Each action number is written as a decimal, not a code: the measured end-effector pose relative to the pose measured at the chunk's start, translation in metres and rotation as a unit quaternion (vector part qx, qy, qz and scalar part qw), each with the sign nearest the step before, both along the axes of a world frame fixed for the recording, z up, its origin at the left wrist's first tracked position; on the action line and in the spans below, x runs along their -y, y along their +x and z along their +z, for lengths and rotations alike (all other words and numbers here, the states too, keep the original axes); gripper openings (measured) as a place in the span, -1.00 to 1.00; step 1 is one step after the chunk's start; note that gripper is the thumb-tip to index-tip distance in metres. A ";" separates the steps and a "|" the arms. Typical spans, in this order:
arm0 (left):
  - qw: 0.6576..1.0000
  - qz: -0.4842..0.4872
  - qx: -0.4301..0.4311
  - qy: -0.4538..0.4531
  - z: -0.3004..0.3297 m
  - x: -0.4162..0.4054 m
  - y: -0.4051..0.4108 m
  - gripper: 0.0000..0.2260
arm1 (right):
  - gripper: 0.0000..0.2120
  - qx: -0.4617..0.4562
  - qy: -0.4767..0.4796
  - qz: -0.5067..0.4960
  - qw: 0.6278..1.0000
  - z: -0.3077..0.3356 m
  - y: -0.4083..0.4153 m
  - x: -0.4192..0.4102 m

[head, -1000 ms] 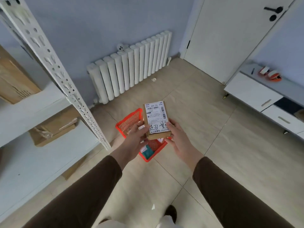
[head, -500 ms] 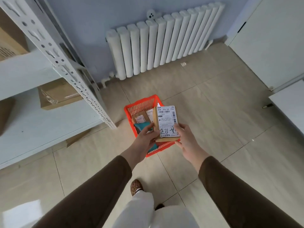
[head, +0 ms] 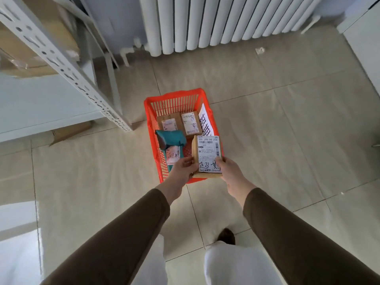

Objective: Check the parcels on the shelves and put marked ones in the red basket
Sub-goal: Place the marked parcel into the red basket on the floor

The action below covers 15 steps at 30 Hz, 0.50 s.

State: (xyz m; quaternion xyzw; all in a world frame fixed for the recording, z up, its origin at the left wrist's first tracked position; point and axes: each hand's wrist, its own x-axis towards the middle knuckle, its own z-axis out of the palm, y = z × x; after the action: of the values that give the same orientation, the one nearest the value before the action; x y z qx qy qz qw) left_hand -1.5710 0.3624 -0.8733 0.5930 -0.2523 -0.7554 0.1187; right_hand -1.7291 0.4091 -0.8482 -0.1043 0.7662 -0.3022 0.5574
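A small brown cardboard parcel point(head: 207, 155) with a white label and black handwritten marks is held over the near right corner of the red basket point(head: 151, 124). My left hand point(head: 183, 168) grips its left edge and my right hand point(head: 230, 173) its right edge. The basket stands on the tiled floor. Inside it lie two small brown boxes point(head: 178, 124) with labels, a teal bag parcel point(head: 170, 138) with a marked label, and a white sheet with large black characters point(head: 206, 122) leaning on the right wall.
A white metal shelf rack point(head: 61, 64) stands at the left with brown cartons point(head: 39, 38) on it. A flat piece of cardboard point(head: 67, 131) lies under its lowest shelf. A white radiator point(head: 226, 21) lines the far wall. A white cabinet edge point(head: 366, 48) is at the right.
The view has tilted down and come closer to the basket. Both hands have carried the parcel lower, over the basket's near right corner.
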 end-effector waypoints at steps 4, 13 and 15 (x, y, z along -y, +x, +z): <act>1.000 0.010 0.018 0.004 -0.076 0.001 -0.016 -0.69 | -0.71 0.001 0.006 0.039 0.999 -0.075 -0.019 0.012; 0.997 -0.008 0.072 -0.015 -0.208 0.036 -0.036 -0.63 | -0.66 -0.006 0.047 0.106 0.993 -0.215 -0.037 0.061; 0.996 -0.020 0.086 -0.021 -0.232 0.042 -0.041 -0.61 | -0.66 -0.018 0.057 0.118 0.991 -0.243 -0.039 0.069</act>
State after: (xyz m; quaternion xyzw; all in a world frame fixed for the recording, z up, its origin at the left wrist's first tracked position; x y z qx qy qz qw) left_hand -1.6117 0.3206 -1.1055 0.6478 -0.2894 -0.6984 0.0943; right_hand -1.7682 0.3402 -1.0914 -0.1676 0.7743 -0.1882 0.5805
